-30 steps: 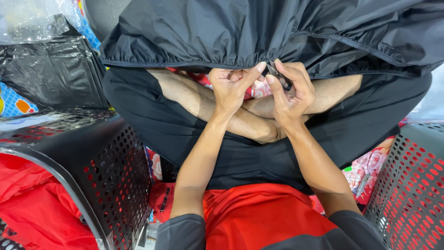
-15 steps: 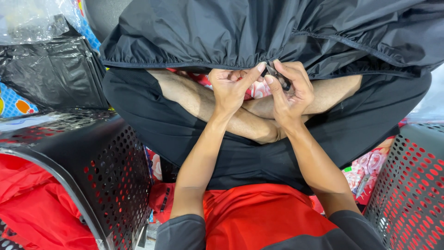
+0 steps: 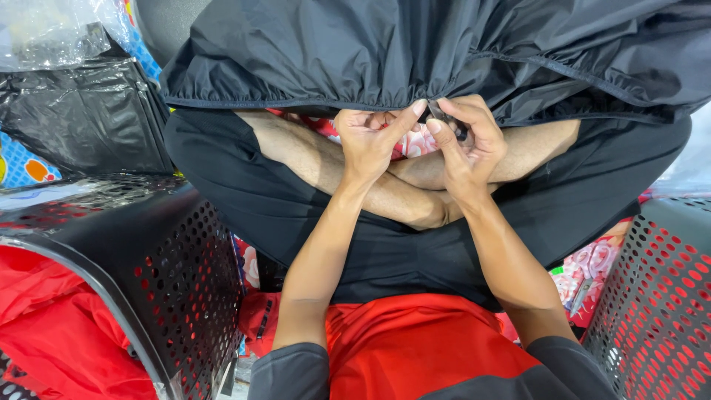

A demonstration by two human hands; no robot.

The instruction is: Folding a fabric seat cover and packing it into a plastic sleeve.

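Both sets of fingertips pinch the gathered, elastic hem of a black jacket point(image 3: 415, 52), a thin, slick, crinkled fabric draped over the person's crossed legs. The left hand point(image 3: 370, 137) grips the hem between thumb and forefinger; the right hand point(image 3: 470, 141) closes on it just beside, around a small dark piece too hidden to identify. The hem lies directly at the fingertips, above bare shins. Outward, perforated black plastic baskets point(image 3: 185, 281) stand on either side, the left one holding red cloth point(image 3: 44, 333).
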